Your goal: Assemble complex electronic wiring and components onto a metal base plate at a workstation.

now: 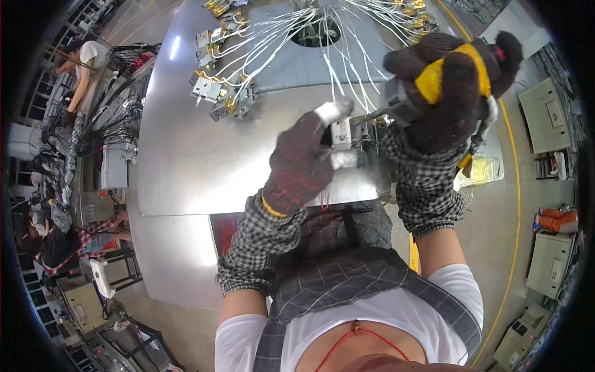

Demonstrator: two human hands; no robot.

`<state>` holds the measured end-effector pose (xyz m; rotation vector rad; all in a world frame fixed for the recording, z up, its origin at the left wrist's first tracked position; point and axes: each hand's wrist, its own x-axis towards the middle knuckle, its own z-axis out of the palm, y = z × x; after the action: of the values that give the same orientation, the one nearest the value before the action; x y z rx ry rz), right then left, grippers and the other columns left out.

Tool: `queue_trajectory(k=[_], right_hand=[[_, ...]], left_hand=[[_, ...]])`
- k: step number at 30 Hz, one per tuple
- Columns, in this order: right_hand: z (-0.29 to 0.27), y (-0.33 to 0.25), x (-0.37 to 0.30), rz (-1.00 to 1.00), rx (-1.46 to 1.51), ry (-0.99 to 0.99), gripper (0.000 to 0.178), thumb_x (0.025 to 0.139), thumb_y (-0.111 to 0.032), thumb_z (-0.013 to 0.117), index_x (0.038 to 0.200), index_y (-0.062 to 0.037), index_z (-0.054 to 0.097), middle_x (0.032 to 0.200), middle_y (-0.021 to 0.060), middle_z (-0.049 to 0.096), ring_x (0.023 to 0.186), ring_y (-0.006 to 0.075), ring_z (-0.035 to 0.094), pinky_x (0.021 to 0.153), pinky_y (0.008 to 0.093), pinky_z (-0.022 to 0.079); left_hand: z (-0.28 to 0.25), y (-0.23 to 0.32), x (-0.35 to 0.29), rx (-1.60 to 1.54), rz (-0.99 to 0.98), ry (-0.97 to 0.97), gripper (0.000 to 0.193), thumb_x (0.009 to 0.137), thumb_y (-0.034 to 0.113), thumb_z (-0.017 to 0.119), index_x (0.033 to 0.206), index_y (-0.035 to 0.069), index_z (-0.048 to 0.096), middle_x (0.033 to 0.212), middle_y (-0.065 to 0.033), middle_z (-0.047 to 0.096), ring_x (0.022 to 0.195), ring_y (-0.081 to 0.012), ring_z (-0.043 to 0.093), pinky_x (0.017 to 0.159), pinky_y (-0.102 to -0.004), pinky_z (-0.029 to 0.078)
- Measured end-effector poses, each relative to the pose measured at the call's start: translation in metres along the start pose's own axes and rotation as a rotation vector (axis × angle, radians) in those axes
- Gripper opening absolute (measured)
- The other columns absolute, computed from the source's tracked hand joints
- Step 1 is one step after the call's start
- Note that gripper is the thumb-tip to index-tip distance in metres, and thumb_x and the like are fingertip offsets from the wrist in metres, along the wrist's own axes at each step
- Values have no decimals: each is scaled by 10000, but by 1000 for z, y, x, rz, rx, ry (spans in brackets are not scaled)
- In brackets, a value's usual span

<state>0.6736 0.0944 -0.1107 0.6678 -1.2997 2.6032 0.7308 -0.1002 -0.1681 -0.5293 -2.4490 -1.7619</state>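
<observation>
My left hand (300, 158), in a dark knit glove with white-wrapped fingertips, pinches a small white-and-metal terminal block (341, 134) near the table's front edge. A white wire runs up from the area of the block. My right hand (455, 102), gloved in the same dark knit, is wrapped round a yellow-and-black power screwdriver (429, 84). Its grey nose (396, 102) points left, with the bit close to the block; whether they touch I cannot make out. Checked sleeves cover both forearms.
White wires (260, 59) fan out from a round hole (316, 32) in a grey box (273, 71), ending in metal-and-brass blocks (214, 90). All rest on a shiny metal table (176, 149). Co-workers (80, 68) and cable bundles are at the left; grey cabinets (545, 118) stand right.
</observation>
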Motion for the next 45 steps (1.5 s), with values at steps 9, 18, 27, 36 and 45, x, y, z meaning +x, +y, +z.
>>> queue_trajectory(k=[9,18,27,36,45], right_hand=[[14,24,2,-435,-136,-34,653,939,-100,638,1474,-183,272,997,137,633,897,222,644,741,416,566],[-5,19,16,-539,-146,-153,652,951,-128,622,1476,-184,239,970,145,638,719,191,630,615,335,564],[25,20,-4,-363,-199,31,729,922,-103,667,1480,-229,216,971,162,627,780,249,670,652,415,609],[22,19,-5,-367,-202,-14,747,919,-90,654,1488,-226,190,993,161,624,797,258,663,718,495,609],[-6,35,-14,52,132,49,577,942,-270,627,1436,-155,353,1082,175,625,915,333,661,844,556,562]], left_hand=[[-25,-20,1,-137,-50,78,600,770,210,824,1287,34,575,1054,-121,704,934,-168,697,785,-311,566],[-19,-21,20,-68,-43,-123,583,858,172,754,1341,-44,508,1063,-95,664,959,-158,654,843,-291,536],[-23,-13,16,173,-37,-110,584,802,128,789,1322,12,548,1135,-132,682,1029,-185,665,888,-335,539],[-14,-15,18,304,-15,-46,636,710,328,846,1239,84,592,1033,-151,693,947,-293,702,780,-376,562],[-13,-23,14,251,-74,-27,701,697,359,850,1287,93,580,1062,-151,689,967,-299,691,833,-391,546]])
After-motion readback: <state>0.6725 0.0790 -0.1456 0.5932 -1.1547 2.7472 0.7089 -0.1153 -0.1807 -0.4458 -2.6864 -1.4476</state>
